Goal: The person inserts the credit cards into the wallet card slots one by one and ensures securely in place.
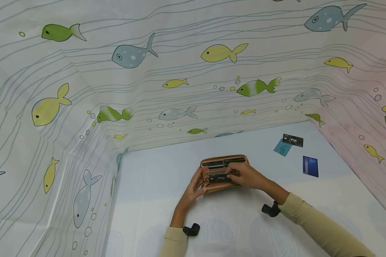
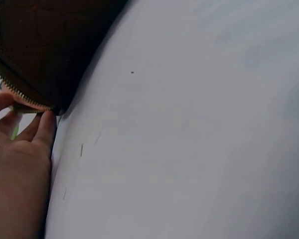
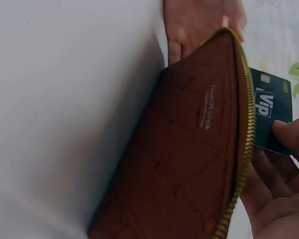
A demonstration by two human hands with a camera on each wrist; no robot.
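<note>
Lying open near the table's (image 1: 154, 167) middle, the brown wallet (image 1: 223, 174) is steadied by the left hand's (image 1: 193, 189) curled fingers while a dark VIP card (image 3: 269, 117) is pinched by the right hand (image 1: 247, 175), part-way in; three cards (image 1: 292, 140) lie unfiled toward the far right corner.

Three loose cards lie on the pale table (image 1: 154, 167) — a black VIP card (image 1: 293, 140) overlapping a teal card (image 1: 281, 148), a blue card (image 1: 310, 166) nearby. A fish-print curtain (image 1: 180, 71) encloses the table.
</note>
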